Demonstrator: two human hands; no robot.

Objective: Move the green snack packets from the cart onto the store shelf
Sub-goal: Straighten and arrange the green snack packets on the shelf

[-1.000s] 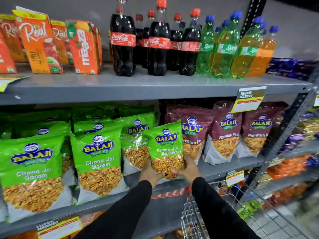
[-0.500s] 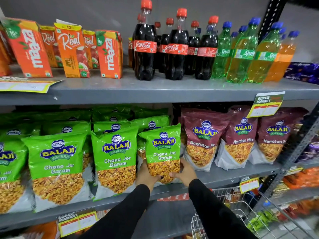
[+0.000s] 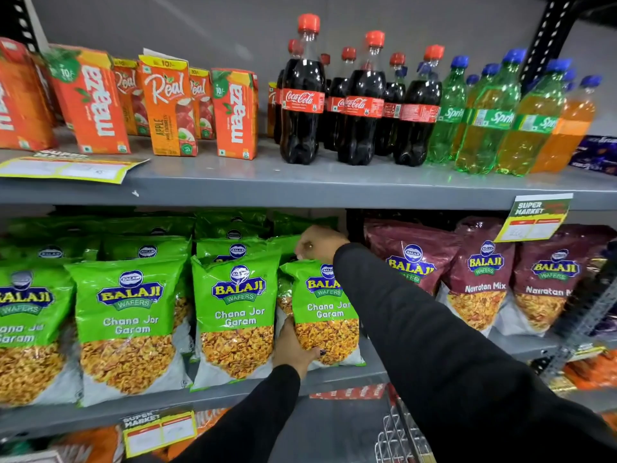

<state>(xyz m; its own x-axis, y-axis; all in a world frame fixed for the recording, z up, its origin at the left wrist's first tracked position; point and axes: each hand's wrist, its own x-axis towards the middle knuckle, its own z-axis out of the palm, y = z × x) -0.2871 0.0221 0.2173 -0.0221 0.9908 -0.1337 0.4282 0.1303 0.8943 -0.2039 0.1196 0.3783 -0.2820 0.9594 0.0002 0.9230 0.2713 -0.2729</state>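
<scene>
A green Balaji "Chana Jor Garam" packet (image 3: 322, 315) stands upright on the grey middle shelf (image 3: 374, 365), at the right end of a row of several like green packets (image 3: 130, 325). My left hand (image 3: 293, 349) grips its lower left corner. My right hand (image 3: 319, 243) is up at the packet's top edge, fingers curled on it, black sleeve crossing in front of the packet's right side. Only a corner of the wire cart (image 3: 400, 436) shows at the bottom.
Maroon Navratan Mix packets (image 3: 484, 279) stand just right of the green row. On the upper shelf are juice cartons (image 3: 167, 105), cola bottles (image 3: 302, 98) and green soda bottles (image 3: 484, 118). A price tag (image 3: 532, 222) hangs from the upper shelf edge.
The packet has gone back onto the shelf and stands at the row's right end. My right hand rose from its lower right edge to its top. The view shifted left and closer.
</scene>
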